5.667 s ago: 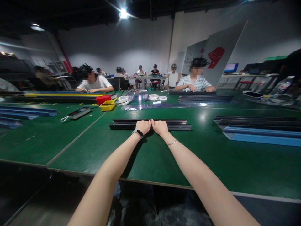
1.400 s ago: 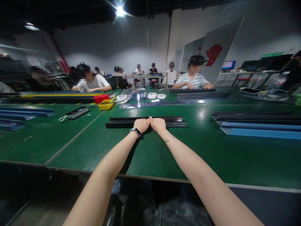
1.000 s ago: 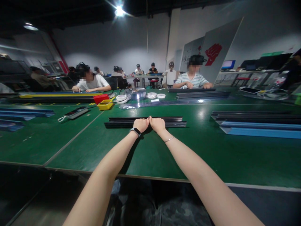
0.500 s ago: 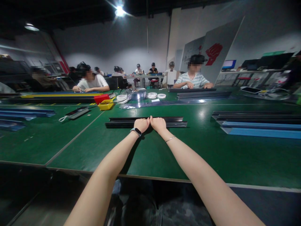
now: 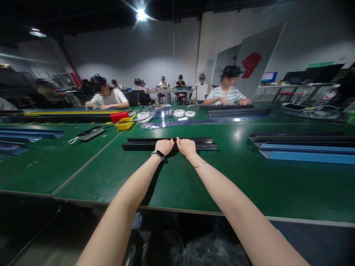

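Observation:
A long black channel-shaped profile (image 5: 138, 147) lies crosswise on the green table (image 5: 177, 181) in front of me. My left hand (image 5: 164, 146), below a wrist band with a dark face, is closed over its middle. Just to the right, my right hand (image 5: 186, 147), with a thin bracelet at the wrist, is closed on the same profile. Both thumbs point inward, with a small gap between them. The fingers go down behind the profile's near wall and are mostly hidden.
Blue and black profiles (image 5: 307, 153) lie at the right, more blue ones (image 5: 30, 133) at the left. Beyond stand a yellow bin (image 5: 124, 124), a red bin (image 5: 119, 117), a handheld device (image 5: 90, 133) and tape rolls (image 5: 179, 113). Co-workers (image 5: 229, 92) sit across the table.
My left hand has slid slightly left, opening a gap between the thumbs. The black profile has shifted a little to the left. My right hand stays almost in place.

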`<state>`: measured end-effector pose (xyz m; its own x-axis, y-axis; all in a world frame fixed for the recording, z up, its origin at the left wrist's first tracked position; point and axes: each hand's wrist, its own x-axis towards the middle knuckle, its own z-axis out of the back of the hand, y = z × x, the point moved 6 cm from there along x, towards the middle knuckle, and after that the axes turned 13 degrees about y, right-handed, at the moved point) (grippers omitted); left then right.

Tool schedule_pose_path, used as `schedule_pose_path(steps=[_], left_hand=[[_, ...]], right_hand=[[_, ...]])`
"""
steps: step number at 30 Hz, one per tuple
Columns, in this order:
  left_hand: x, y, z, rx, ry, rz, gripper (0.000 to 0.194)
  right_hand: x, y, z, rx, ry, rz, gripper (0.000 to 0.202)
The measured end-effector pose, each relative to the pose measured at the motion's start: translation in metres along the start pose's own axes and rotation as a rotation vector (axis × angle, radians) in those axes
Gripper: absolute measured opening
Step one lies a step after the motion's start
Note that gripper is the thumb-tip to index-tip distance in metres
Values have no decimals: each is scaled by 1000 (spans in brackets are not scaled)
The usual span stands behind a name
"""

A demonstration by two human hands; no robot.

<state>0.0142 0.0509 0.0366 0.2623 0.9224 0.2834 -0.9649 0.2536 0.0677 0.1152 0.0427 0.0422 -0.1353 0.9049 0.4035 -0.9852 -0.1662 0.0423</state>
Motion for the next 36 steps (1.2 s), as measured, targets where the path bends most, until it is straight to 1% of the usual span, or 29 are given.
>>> schedule_pose_path(steps=[4,10,14,21,28,36], left_hand=[[-2,2,1,-25,-42,37,54],[-5,-4,5,-45,-82,-12,49],[-5,-8,4,-35,-76,-53,50],[-3,-7,4,-48,-51,16,56],[-2,-6,3,-60,-33,18,57],[-2,-7,3,-37,-42,-26,54]], right_hand=[[1,-1,-4,7,27,-7,56],[3,0,-8,-43,82,22,60],[4,-2,-8,-19,62,22,59],[7,-4,-7,-10,24,33,55],[8,-5,-10,-51,70,66,57],[4,-3,-11,-34,87,95,57]])
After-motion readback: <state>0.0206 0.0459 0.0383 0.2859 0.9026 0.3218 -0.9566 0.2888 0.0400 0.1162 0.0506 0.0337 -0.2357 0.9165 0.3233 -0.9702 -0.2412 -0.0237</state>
